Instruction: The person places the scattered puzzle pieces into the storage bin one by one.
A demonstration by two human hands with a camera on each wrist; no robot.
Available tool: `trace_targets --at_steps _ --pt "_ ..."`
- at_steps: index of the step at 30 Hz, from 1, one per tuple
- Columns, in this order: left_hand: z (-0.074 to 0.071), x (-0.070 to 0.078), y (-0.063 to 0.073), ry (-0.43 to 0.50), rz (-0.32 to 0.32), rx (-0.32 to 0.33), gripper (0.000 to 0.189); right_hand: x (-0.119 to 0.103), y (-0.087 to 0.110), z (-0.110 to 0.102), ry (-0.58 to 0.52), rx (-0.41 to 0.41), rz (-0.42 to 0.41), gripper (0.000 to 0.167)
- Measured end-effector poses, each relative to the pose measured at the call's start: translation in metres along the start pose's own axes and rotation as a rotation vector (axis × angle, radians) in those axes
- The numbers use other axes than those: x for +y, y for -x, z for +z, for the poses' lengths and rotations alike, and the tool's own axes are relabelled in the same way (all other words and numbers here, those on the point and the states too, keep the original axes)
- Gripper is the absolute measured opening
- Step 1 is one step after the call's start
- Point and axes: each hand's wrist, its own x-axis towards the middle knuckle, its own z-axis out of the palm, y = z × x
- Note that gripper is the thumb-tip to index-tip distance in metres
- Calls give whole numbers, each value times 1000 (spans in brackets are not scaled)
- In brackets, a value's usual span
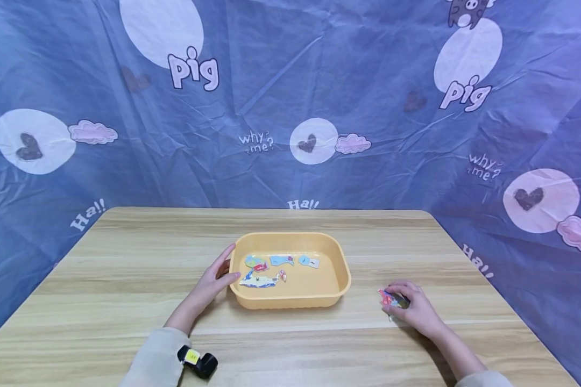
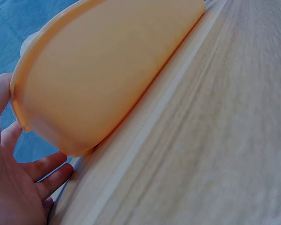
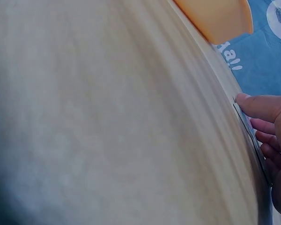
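Observation:
A yellow plastic tray (image 1: pixel 290 302) stands on the table, with several flat, colourful cut-out pieces (image 1: pixel 260 280) lying in it. At its left end my left hand (image 1: pixel 205 290) holds the rim, thumb over the edge and fingers outside; the left wrist view shows fingers against the tray's outer wall (image 2: pixel 107 70). Right of the tray, my right hand (image 1: pixel 418 312) pinches a thin, flat red-and-blue cut-out piece (image 1: pixel 386 298) close to the tabletop. Edge-on in the right wrist view, that piece (image 3: pixel 251 133) lies between thumb and fingers. Its picture is partly covered by the hand.
The wood-grain table (image 1: pixel 126 258) reaches back to a blue patterned cloth (image 1: pixel 252 177) that hangs behind it and along the sides. A black device with a yellow label (image 1: pixel 192 356) is strapped at the left sleeve.

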Motion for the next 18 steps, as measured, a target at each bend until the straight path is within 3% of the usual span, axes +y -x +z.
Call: trace_targets --at_steps 8,18 --pt "1 4 1 15 -25 0 67 0 -1 3 23 13 -14 31" --pt "6 27 9 -9 -29 -9 66 -5 -7 1 50 -24 5 27"
